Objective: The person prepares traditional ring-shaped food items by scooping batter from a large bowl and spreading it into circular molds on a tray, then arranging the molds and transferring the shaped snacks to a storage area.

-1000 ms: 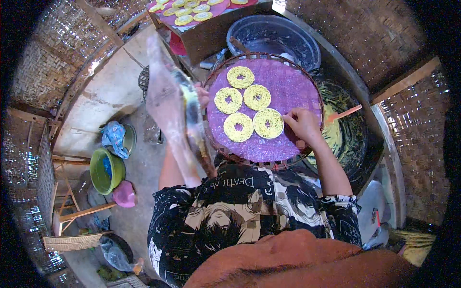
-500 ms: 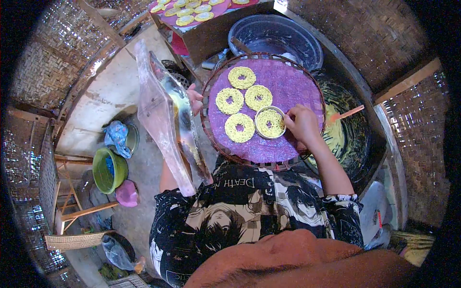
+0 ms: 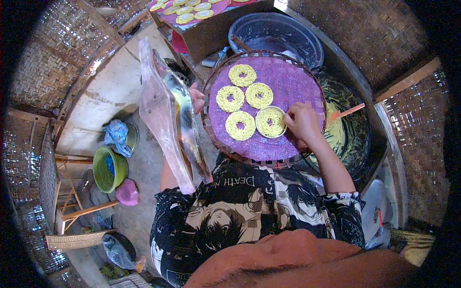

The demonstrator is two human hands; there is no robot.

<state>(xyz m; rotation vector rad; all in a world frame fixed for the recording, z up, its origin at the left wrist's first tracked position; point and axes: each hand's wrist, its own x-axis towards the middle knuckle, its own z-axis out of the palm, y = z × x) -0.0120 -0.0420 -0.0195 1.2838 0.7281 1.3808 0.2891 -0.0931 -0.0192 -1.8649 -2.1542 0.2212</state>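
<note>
My left hand point(image 3: 196, 98) is wrapped round a long, diamond-shaped wooden tool point(image 3: 156, 108), paired with a shiny, yellow-smeared metal-faced piece point(image 3: 185, 120); the tool hides most of the hand. It is held left of a round woven tray point(image 3: 205, 115) lined with purple cloth point(image 3: 288, 81). My right hand point(image 3: 303, 122) pinches the right rim of a thin pale ring mould point(image 3: 259, 132) resting on the cloth. Inside the mould lie yellow dough strands point(image 3: 272, 126). Several lacy yellow dough rings point(image 3: 259, 96) with holes in their middles lie beside it.
Beyond the tray stands a large dark tub point(image 3: 273, 29). At right, a wide black basin point(image 3: 353, 139) holds yellow batter with an orange stick point(image 3: 348, 113). More yellow rounds point(image 3: 185, 18) lie on a raised surface. A green basin point(image 3: 108, 177) sits on the floor at left.
The tray shifts very slightly up in the view. The strands inside the mould look a little rearranged, with the middle hole less plain; both hands keep their holds.
</note>
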